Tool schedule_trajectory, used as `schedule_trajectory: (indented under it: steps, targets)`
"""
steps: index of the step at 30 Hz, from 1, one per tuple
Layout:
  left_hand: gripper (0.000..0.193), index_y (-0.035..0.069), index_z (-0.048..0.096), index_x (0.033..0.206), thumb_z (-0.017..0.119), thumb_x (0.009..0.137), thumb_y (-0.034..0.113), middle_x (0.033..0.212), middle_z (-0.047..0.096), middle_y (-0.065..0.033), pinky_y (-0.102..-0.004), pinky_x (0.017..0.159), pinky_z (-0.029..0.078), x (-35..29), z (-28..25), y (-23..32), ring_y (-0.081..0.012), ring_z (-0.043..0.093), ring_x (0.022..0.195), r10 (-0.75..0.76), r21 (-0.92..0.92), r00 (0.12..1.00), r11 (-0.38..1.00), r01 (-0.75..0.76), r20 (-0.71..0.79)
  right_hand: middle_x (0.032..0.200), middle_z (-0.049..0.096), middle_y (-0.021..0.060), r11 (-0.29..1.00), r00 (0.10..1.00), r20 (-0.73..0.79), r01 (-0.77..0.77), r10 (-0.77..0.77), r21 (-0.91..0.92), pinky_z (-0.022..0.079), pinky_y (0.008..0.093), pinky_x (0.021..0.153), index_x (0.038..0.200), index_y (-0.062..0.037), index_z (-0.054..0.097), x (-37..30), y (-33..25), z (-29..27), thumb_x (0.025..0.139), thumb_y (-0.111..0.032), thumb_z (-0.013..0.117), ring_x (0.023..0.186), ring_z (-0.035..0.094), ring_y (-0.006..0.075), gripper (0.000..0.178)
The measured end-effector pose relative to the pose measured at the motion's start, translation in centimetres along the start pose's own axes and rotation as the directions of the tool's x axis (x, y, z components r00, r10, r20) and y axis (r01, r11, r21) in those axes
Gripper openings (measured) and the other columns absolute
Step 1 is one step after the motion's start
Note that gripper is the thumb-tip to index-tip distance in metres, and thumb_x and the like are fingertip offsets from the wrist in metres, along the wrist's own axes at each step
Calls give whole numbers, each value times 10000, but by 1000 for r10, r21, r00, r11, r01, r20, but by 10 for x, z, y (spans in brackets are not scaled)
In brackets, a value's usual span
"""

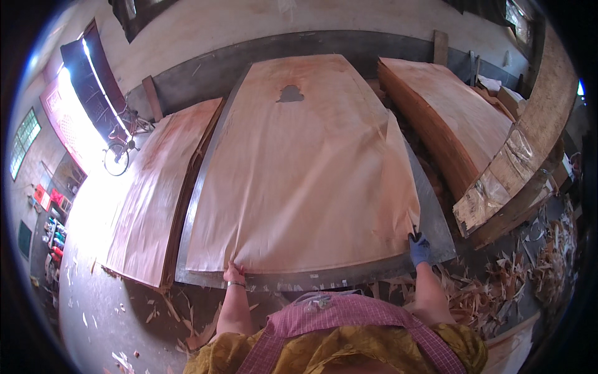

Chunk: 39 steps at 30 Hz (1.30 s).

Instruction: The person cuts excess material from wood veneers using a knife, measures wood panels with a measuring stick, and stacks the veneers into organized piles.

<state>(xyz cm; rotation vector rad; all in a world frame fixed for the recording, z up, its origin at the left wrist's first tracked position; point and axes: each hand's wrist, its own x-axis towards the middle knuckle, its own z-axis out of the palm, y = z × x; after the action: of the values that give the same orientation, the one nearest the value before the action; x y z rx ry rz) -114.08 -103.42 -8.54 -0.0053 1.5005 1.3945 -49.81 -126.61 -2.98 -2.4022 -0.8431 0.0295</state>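
Observation:
A large, thin, pinkish-tan wood veneer sheet (299,187) lies over a grey metal-topped table (439,234), with a ragged hole near its far end. At the near edge, left of the middle, my bare left hand (234,273) pinches the sheet, and creases run away from the fingers. My right hand (420,248), in a blue glove with dark fingertips, is closed on the near right corner. A small dark tip shows at its fingers; I cannot tell if it is a tool. The sheet's right side is rippled and partly folded, with a torn edge.
A veneer stack (149,193) stands left of the table, and a taller stack (448,106) stands at the right. A long board (498,174) slants beside the right stack. Wood scraps (486,287) litter the floor at right. A bicycle (118,156) leans near the bright doorway.

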Motion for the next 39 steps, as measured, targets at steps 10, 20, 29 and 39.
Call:
schedule_trajectory:
  steps: [10,20,29,39]
  targets:
    - [243,70,544,811,724,850,228,586,485,-35,-284,389,435,9,-8,-8,-151,440,429,-55,114,981,993,33,186,715,636,111,972,983,-31,-175,182,156,456,365,559,863,15,634,-63,111,-52,822,-432,719,561,578,222,457]
    - [148,81,590,861,622,914,215,788,601,-39,-328,472,505,-12,17,-19,-182,572,634,46,311,999,949,-50,19,803,672,173,938,943,-117,-326,313,-115,474,398,663,865,25,642,-134,180,-189,855,-449,663,723,636,346,475]
    - [154,90,588,863,570,941,220,770,591,-34,-302,450,532,51,-3,42,-162,570,622,156,271,988,951,-153,10,788,680,159,989,989,-3,-147,146,-6,485,411,650,906,-22,656,-159,114,-105,853,-431,665,693,640,333,412]
    - [214,74,554,749,562,897,228,711,562,-52,-313,434,504,92,-17,101,-180,544,576,275,391,956,895,-214,-105,645,584,8,754,899,377,-403,222,518,404,311,503,810,-46,649,-158,-110,39,864,-412,687,534,542,145,372]
